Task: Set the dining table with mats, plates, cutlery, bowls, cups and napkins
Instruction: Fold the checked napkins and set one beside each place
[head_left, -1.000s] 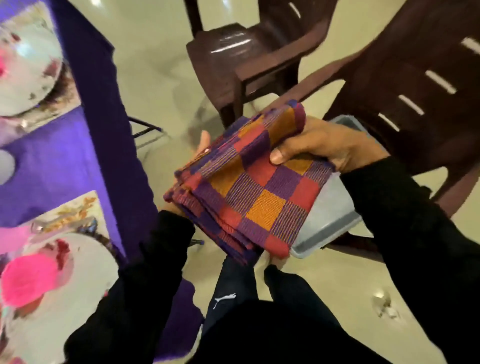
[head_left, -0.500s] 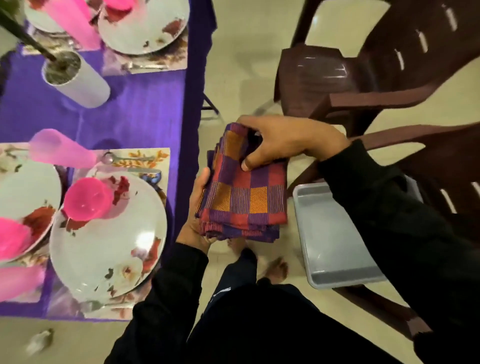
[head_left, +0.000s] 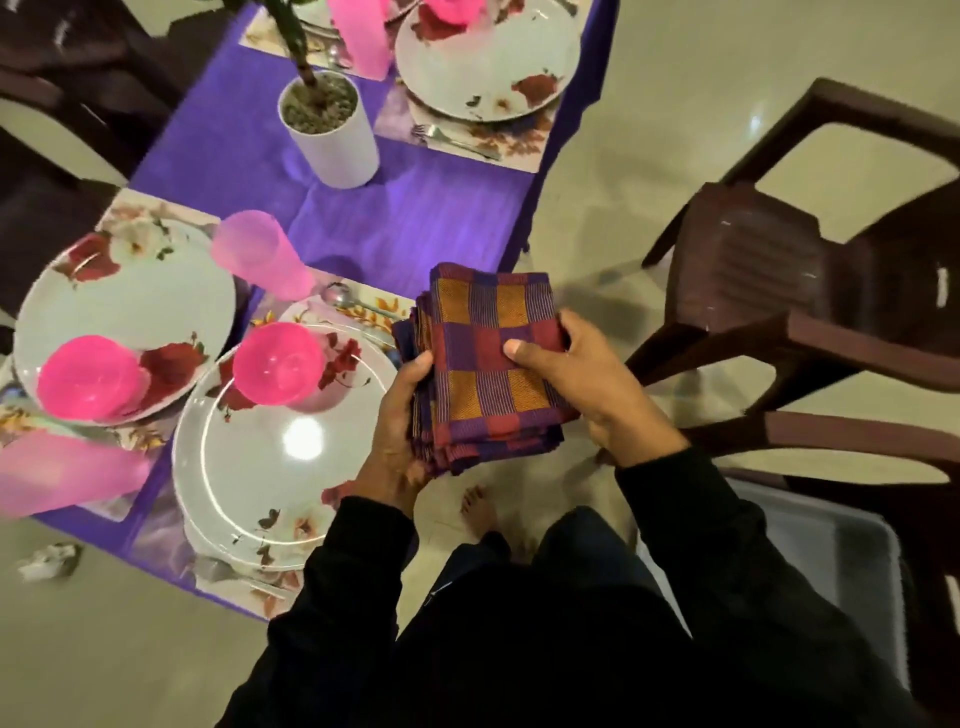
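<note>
Flanking napkin stack (head_left: 488, 364) gripped by both hands' fingers (head_left: 524, 349): plate (head_left: 291, 467), brown chair (head_left: 810, 291).

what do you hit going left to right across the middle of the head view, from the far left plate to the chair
White floral plate with a pink bowl → nearer white floral plate with a pink bowl → left hand → checked purple, orange and red folded cloth napkins → right hand → dark brown plastic chair.

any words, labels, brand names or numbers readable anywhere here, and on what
None can be read.
The stack of checked napkins, held in the left hand and right hand, shows only a woven pattern.
The plates and mats carry flower prints, no lettering.
The white plant pot is plain.
</note>
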